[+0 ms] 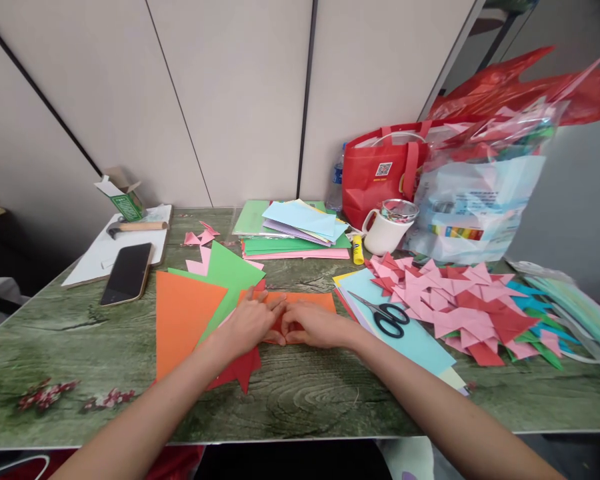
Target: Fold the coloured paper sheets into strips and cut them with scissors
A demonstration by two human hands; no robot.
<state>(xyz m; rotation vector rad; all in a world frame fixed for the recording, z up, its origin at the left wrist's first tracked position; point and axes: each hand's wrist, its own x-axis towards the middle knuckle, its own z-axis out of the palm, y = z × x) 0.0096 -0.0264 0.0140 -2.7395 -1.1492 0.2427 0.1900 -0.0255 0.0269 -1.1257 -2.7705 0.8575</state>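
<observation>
My left hand (251,321) and my right hand (314,325) meet at the table's middle, fingertips pressed together on a small red folded paper (279,328) lying on an orange sheet (310,299). The fingers of both hands are pinched close on the fold. More red folded paper (240,369) lies under my left wrist. A large orange sheet (183,319) and a green sheet (229,272) lie just left of my hands.
Black scissors (387,315) rest on a light blue sheet (415,337) to the right, beside a pile of pink and red folded triangles (460,307). Behind are a stack of coloured paper (293,230), a white mug (387,227), a glue stick (358,250), a red bag (380,173) and a phone (127,273) at left.
</observation>
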